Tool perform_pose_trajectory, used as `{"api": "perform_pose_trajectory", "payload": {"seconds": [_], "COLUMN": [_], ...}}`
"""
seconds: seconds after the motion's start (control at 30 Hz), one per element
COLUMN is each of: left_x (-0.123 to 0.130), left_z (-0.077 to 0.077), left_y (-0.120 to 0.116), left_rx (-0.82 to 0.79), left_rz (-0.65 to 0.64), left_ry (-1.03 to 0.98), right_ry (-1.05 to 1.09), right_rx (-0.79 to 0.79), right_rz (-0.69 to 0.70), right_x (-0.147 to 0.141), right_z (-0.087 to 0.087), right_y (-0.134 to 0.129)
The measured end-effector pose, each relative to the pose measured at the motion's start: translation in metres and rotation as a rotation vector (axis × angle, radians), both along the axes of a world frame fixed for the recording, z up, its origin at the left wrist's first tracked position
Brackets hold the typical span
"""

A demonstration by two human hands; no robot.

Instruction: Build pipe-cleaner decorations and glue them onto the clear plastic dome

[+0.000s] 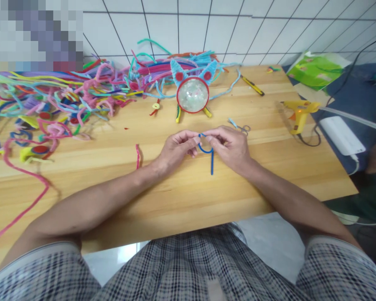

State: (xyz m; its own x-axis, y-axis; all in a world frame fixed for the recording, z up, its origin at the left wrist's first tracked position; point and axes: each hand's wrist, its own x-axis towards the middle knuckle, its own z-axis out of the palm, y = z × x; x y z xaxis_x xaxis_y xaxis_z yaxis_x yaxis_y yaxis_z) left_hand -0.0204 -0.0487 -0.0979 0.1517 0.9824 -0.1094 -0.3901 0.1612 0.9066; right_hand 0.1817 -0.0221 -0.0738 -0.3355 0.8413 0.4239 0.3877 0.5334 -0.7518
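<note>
A blue pipe cleaner (206,151) is bent into a loop between my two hands, with its straight tail hanging toward the front of the table. My left hand (180,146) pinches the loop's left side between thumb and fingers. On the loop's upper right, my right hand (228,146) is closed on the same pipe cleaner. Just beyond my hands stands a clear round ball (193,96) with a red rim, fuzzy light-blue ears with red dots, and yellow-and-dark legs. Scissors (245,128) lie behind my right hand, partly covered by it.
Many coloured pipe cleaners (113,83) are heaped at the back left. One long pink pipe cleaner (47,182) curls at left; a short red piece (138,155) lies left of my hands. A yellow cutter (253,85) and a glue gun (299,115) with cord are at right.
</note>
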Motion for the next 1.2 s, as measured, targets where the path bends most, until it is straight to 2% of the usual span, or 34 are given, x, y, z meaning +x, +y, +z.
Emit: {"api": "perform_pose_trajectory", "payload": {"seconds": [0.13,0.33,0.6,1.2], "left_x": [0.0003,0.0010,0.0016,0.0010], "left_z": [-0.0030,-0.0059,-0.0048,-0.0054], "left_y": [-0.0001,0.0001,0.0007,0.0006], "left_rx": [0.048,0.048,0.041,0.061], "left_rz": [-0.005,0.024,0.024,0.007], "left_ry": [0.013,0.019,0.007,0.042], "right_ry": [-0.037,0.006,-0.064,-0.113], "right_rx": [0.020,-0.095,0.004,0.035], "right_rz": [-0.002,-0.034,-0.005,0.011], "right_x": [0.0002,-0.0014,-0.0003,0.0024], "right_z": [-0.0002,-0.0039,-0.0001,-0.0012], "right_y": [-0.0003,-0.0034,-0.0034,-0.0004]}}
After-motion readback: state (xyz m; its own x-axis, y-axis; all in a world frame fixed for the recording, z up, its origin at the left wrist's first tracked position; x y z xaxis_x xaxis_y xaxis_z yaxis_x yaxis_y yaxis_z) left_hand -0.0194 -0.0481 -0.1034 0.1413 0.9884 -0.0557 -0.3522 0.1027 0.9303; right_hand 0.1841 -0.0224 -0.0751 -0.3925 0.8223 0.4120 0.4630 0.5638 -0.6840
